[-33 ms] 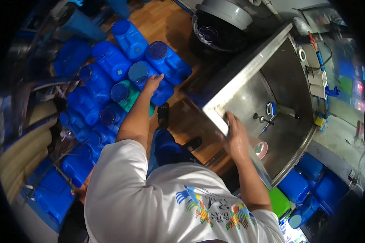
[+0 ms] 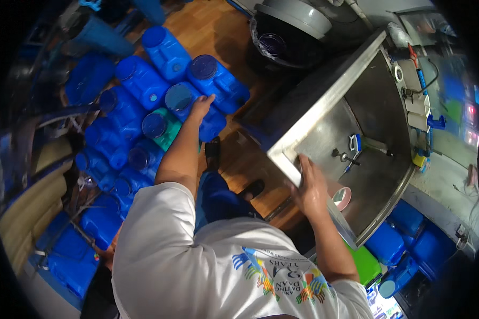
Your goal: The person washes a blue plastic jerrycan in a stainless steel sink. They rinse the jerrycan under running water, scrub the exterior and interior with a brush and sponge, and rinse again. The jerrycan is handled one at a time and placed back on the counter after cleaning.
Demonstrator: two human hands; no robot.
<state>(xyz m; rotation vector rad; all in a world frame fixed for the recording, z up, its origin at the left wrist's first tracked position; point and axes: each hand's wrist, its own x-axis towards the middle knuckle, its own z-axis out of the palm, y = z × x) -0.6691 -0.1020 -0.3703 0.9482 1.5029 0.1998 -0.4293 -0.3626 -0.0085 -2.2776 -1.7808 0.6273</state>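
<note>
My left hand [image 2: 201,108] is closed at the upper side of a blue plastic water jug [image 2: 212,123] with a grey-teal cap. Its fingers wrap where the handle would be, though the hand itself hides the grip. Other capped blue jugs [image 2: 170,56] crowd around it on the floor, along with a green jug [image 2: 167,135] partly behind my left forearm. Over the near corner of a stainless steel sink [image 2: 287,154], my right hand [image 2: 310,187] holds the rim, fingers curled over the inner side. A pink round container [image 2: 344,198] lies in the sink beside that hand.
A blue-and-white brush [image 2: 355,142] and a metal fitting [image 2: 344,156] are inside the sink. Behind it stands a large black tub [image 2: 282,53]. More blue containers [image 2: 386,244] sit at the lower right. Another person's hand [image 2: 107,258] shows at the lower left.
The view has shifted slightly, so the jugs appear a little farther left. Both hands keep the same holds.
</note>
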